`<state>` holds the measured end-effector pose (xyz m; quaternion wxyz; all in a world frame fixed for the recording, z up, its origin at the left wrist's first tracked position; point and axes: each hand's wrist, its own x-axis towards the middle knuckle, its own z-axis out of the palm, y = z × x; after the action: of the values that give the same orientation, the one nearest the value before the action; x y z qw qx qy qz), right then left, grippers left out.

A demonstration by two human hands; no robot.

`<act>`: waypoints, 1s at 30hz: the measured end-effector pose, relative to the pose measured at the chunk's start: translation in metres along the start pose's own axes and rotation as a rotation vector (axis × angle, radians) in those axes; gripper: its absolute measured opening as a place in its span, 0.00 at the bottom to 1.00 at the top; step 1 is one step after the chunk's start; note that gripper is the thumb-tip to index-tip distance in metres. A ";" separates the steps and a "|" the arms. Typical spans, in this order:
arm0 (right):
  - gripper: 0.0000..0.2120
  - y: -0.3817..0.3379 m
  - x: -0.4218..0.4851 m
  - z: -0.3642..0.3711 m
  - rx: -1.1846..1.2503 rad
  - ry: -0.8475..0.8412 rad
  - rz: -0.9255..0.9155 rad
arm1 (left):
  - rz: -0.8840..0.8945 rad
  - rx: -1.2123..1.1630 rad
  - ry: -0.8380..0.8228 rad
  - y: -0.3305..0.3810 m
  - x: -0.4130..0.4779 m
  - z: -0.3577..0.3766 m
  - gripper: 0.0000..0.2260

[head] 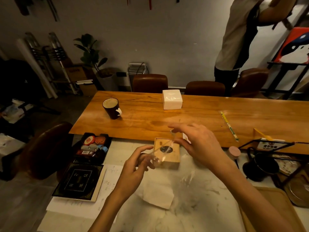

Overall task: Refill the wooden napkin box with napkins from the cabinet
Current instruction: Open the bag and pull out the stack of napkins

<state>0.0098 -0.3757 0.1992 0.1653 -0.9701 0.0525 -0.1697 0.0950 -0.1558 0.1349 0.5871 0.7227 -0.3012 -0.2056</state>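
The wooden napkin box [168, 160], square with a dark oval opening on top, sits on the pale marbled counter [200, 206] just below the wooden table's near edge. My left hand [138, 166] and my right hand [199, 141] hold a stretched piece of clear plastic wrap [164, 149] between them, right above the box. A loose stack of white napkins [158, 196] lies on the counter in front of the box. A wrapped white block of napkins [172, 99] stands farther back on the wooden table [150, 121].
A dark mug [112, 108] stands on the table's left part, wrapped chopsticks [229, 126] at its right. Black trays [80, 180] of small items lie left of the box, a pink cup [234, 152] and black wire rack [262, 163] to the right. A person stands at the back right behind brown chairs.
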 end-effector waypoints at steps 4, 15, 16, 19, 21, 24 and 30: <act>0.32 0.016 -0.015 0.013 -0.056 -0.129 0.087 | -0.001 -0.025 0.019 0.000 0.003 -0.007 0.11; 0.26 0.029 -0.019 0.001 -0.029 -0.180 0.256 | -0.009 -0.026 0.060 -0.006 0.007 -0.010 0.09; 0.23 0.035 -0.020 0.008 -0.046 -0.098 0.245 | -0.005 -0.026 0.061 -0.007 0.007 -0.011 0.10; 0.16 0.049 -0.014 0.007 -0.110 0.038 0.180 | -0.001 -0.032 0.059 -0.009 0.007 -0.014 0.09; 0.21 0.052 -0.010 -0.002 -0.179 -0.021 0.108 | 0.002 -0.046 0.078 -0.010 0.009 -0.017 0.08; 0.28 0.050 -0.005 -0.021 -0.167 -0.099 -0.045 | 0.004 -0.067 0.108 -0.011 0.011 -0.023 0.08; 0.28 0.042 -0.004 -0.009 -0.094 -0.216 -0.138 | -0.018 -0.093 0.157 -0.021 0.016 -0.034 0.08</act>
<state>0.0012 -0.4172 0.1920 0.1122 -0.9907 -0.0243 -0.0725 0.1331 -0.1397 0.1232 0.6399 0.7113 -0.2378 -0.1674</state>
